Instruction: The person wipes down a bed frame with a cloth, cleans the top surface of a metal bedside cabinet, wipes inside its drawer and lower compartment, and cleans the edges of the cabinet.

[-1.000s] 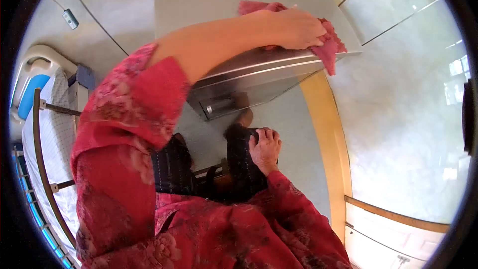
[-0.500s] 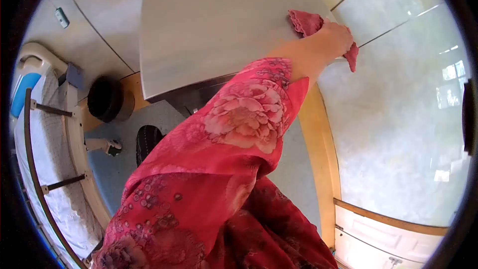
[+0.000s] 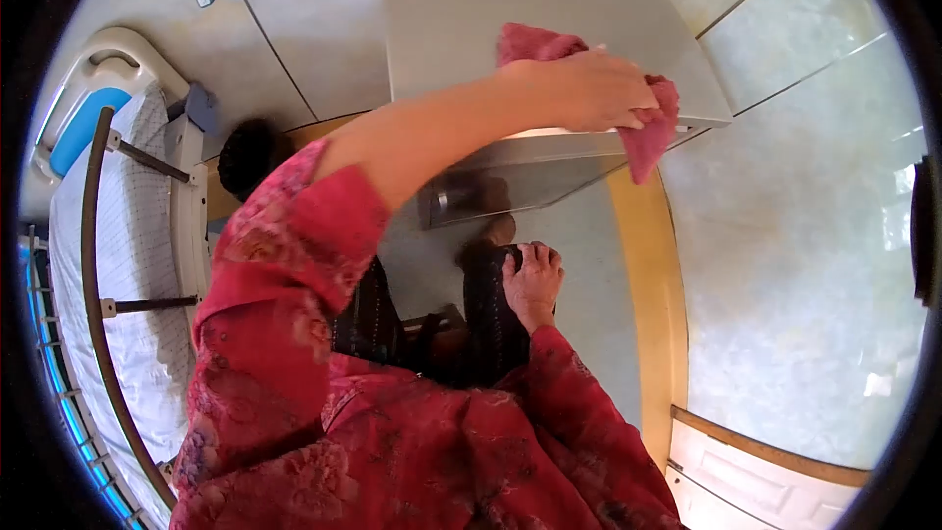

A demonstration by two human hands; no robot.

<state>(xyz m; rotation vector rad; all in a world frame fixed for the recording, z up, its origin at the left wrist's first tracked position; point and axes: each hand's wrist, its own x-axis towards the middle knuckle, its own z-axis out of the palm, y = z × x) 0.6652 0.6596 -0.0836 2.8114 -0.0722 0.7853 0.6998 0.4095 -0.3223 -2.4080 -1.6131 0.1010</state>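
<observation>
A red cloth (image 3: 650,142) is bunched under my left hand (image 3: 594,90), whose fingers curl over it at the front edge of a grey tabletop (image 3: 451,10). Part of the cloth hangs over that edge, and another part sticks out beyond the back of the hand. My left arm reaches across from the left in a rolled red floral sleeve. Lower down, my right hand (image 3: 533,285) rests on my knee, fingers spread and holding nothing.
On the left stands a bed (image 3: 123,226) with a brown side rail (image 3: 93,206) and a blue-and-cream headboard (image 3: 88,123). A dark bin (image 3: 247,157) is partly hidden behind my sleeve. A glossy wall (image 3: 785,236) rises on the right, above a white cabinet (image 3: 765,476).
Since half a second ago, my left hand has drawn back leftward from the tabletop's right corner with the cloth. My right hand and knee, hidden then, show again. The camera view has shifted.
</observation>
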